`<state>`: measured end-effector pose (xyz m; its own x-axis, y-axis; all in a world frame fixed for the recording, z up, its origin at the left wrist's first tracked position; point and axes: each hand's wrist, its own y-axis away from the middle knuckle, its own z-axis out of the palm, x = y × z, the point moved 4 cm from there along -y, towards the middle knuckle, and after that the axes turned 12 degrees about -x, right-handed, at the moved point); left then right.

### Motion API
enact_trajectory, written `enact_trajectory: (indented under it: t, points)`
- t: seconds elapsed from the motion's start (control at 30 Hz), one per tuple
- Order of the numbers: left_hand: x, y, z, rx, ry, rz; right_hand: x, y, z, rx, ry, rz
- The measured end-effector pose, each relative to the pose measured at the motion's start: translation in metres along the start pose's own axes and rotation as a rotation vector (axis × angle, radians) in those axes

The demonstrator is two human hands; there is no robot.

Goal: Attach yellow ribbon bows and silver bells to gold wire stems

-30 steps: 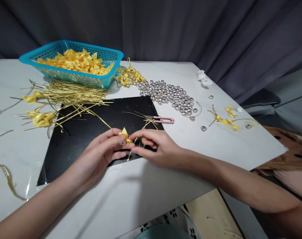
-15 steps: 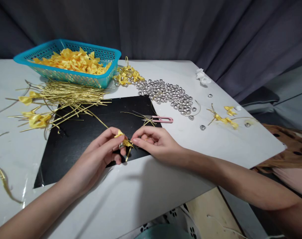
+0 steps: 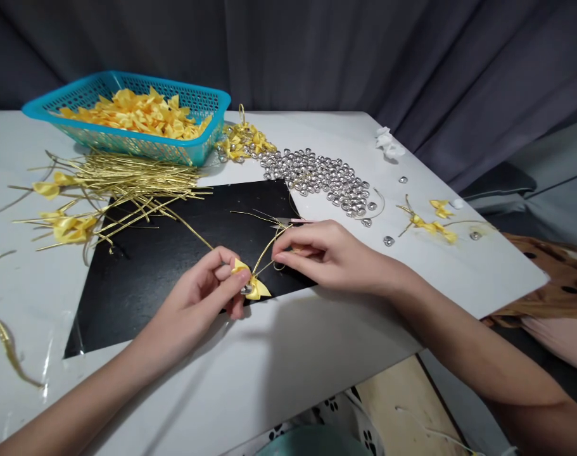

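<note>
My left hand [image 3: 206, 296] pinches a small yellow ribbon bow [image 3: 253, 286] with a silver bead at its middle, low over the black mat [image 3: 164, 253]. Gold wire [image 3: 265, 248] runs up from the bow to my right hand [image 3: 323, 254], whose fingers are closed on the wire's ends. The right hand lies over the pink snips [image 3: 295, 221], of which only the tips show.
A teal basket [image 3: 200, 120] of yellow bows stands at the back left, with a heap of gold wires [image 3: 136, 180] in front of it. Silver beads [image 3: 326, 180] lie in a pile at the back centre. Finished bows [image 3: 431, 225] lie at the right, near the table edge.
My right hand has moved back and to the right, drawing the gold wire out from the bow and covering the pink snips. The left hand keeps the bow, now turned lower.
</note>
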<state>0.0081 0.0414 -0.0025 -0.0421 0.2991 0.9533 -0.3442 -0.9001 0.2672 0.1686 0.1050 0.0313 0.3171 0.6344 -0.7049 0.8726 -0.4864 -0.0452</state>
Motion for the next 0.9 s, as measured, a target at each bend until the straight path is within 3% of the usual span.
enact_trajectory:
  t: [0.17, 0.47, 0.6, 0.73, 0.9]
  points:
    - [0.000, 0.001, -0.001, -0.014, 0.024, 0.019, -0.005, 0.000, -0.001, 0.155, 0.128, -0.075]
    - [-0.005, 0.002, -0.002, -0.024, 0.049, 0.000, -0.003, 0.000, 0.006, 0.360, -0.073, 0.008]
    - [0.000, 0.001, 0.000, -0.036, -0.015, 0.024, -0.007, -0.005, 0.018, 0.217, -0.251, 0.017]
    - [0.003, 0.001, 0.002, -0.024, -0.075, 0.033, -0.005, -0.008, 0.030, 0.042, -0.440, 0.116]
    - [0.006, 0.002, 0.007, -0.063, -0.110, 0.052, -0.008, -0.007, 0.031, 0.000, -0.477, 0.163]
